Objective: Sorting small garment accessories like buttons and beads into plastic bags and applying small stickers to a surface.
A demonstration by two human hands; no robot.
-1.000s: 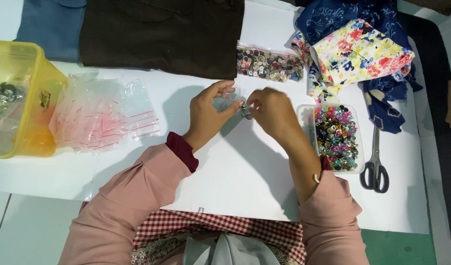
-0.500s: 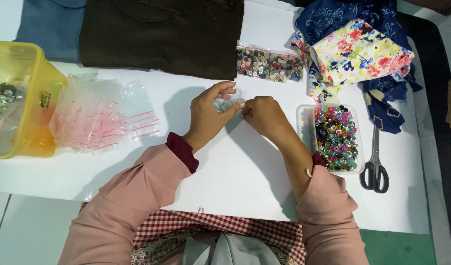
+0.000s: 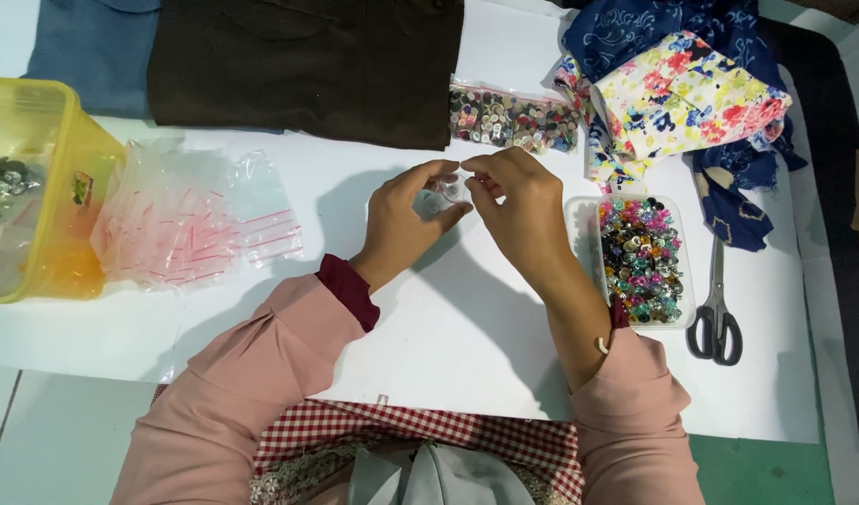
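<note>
Two hands pinch small clear bag (image 3: 445,192); bead tray (image 3: 643,260) beside.

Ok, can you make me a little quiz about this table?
1. True or false: the scissors lie beside the tray of colourful beads.
2. Which box is yellow? A) the one at the far left B) the bead tray
3. What do the left hand and right hand pinch together?

Key: 1 true. 2 A. 3 A small clear bag.
</note>
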